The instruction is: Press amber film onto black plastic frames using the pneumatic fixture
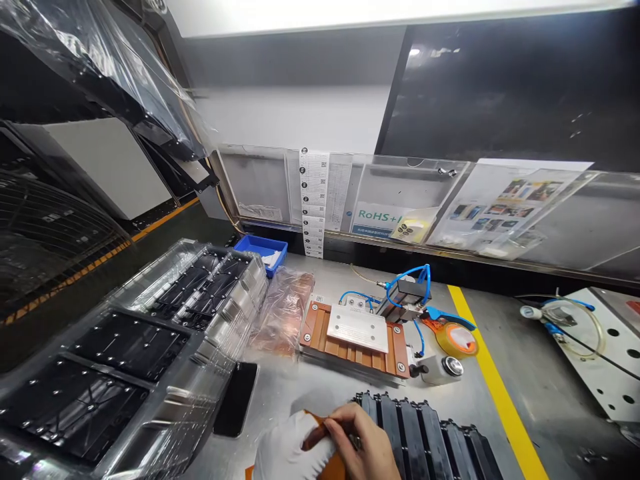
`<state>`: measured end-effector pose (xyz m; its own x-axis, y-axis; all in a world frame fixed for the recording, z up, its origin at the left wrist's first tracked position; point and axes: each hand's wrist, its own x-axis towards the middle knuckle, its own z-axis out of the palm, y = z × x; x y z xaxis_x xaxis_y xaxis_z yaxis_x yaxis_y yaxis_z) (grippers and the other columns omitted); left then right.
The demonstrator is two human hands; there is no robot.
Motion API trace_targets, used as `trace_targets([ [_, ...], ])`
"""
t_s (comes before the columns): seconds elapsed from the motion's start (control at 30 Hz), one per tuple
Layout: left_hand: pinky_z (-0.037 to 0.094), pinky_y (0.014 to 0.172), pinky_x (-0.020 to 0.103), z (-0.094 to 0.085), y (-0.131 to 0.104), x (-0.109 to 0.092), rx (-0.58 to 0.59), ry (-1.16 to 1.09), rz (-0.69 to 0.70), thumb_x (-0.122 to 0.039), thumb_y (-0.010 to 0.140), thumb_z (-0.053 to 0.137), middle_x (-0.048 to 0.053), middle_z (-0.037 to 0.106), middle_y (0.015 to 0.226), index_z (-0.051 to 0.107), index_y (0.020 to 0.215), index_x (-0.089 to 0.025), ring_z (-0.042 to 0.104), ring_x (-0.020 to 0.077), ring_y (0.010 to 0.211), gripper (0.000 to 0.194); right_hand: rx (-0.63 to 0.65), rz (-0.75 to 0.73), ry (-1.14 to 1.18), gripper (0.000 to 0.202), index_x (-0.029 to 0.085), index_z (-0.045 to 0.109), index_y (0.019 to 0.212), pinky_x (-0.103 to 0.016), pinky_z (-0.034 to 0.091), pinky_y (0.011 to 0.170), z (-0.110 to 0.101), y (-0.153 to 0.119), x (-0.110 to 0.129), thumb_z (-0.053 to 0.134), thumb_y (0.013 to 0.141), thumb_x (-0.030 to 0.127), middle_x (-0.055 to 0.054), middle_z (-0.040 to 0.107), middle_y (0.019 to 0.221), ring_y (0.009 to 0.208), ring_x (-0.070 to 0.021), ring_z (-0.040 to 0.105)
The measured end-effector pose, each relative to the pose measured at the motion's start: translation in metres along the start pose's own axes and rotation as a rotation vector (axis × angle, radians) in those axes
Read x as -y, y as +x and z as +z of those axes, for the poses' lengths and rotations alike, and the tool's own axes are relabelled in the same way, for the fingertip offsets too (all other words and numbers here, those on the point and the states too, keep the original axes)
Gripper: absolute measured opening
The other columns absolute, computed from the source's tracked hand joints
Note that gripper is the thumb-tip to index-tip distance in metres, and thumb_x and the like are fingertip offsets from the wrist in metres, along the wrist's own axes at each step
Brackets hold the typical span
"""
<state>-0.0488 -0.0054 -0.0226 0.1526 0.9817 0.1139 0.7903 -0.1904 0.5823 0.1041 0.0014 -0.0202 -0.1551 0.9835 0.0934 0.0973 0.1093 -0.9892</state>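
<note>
Gloved left hand: at the near edge of the head view, the left hand [293,447] in a white glove curls over an amber sheet [339,470]; how firmly its fingers close cannot be told.
Bare right hand: just right of the glove, the right hand [363,443] has thumb and forefinger pinched together, apparently on the sheet's far edge.
Amber sheet: between and beneath the two hands, mostly covered; a corner shows on the near left of the glove.
Handling: it looks thin, light and flexible, likely to crease and perhaps slippery under a glove; an edge or corner pinched between bare fingertips seems the surest hold, with the other hand supporting it flat.
Dark ribbed parts: a row of ribbed parts [390,427] lies just right of the right hand.
Fixture: beyond the hands, a brown fixture [320,323] carries a silver plate [357,327], with blue air tubes at its far right.
Tape: a roll of amber tape [457,339] lies right of the fixture, near a clear bottle [443,370].
Phone: a dark phone [237,400] lies left of the hands, beside clear trays [200,373] holding black panels [133,343].
</note>
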Motion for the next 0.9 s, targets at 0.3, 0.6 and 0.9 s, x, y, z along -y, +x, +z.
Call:
trace_targets([
  [0.3,0.039,0.050,0.024,0.002,-0.002,0.000,0.134,-0.132,-0.209,-0.065,0.084,0.052,-0.001,0.065,0.060,0.063,0.065,-0.022,0.060,0.0135,0.055,0.048,0.096,0.262,0.255,0.038,0.021,0.063,0.087,-0.034,0.058,0.070,-0.015,0.004,0.013,0.062,0.082,0.059,-0.009,0.077,0.078,0.077,-0.0245,0.073],
  [0.6,0.033,0.050,0.025,-0.013,-0.002,0.005,0.083,-0.026,-0.066,-0.064,0.086,0.049,-0.003,0.054,0.053,0.052,0.058,-0.021,0.050,0.0108,0.050,0.052,-0.359,0.361,0.518,0.032,0.022,0.074,0.079,-0.031,0.057,0.087,-0.033,0.010,-0.008,0.080,0.068,0.051,-0.005,0.074,0.092,0.093,-0.0217,0.070],
  [0.9,0.040,0.059,0.020,-0.040,0.005,0.061,0.105,-0.266,-0.455,-0.063,0.082,0.054,-0.005,0.051,0.061,0.050,0.065,-0.021,0.050,0.0113,0.059,0.044,-0.926,0.446,0.782,0.046,0.024,0.072,0.087,-0.014,0.060,0.073,-0.111,-0.002,-0.005,0.093,0.050,0.041,0.003,0.078,0.084,0.078,-0.0114,0.072],
])
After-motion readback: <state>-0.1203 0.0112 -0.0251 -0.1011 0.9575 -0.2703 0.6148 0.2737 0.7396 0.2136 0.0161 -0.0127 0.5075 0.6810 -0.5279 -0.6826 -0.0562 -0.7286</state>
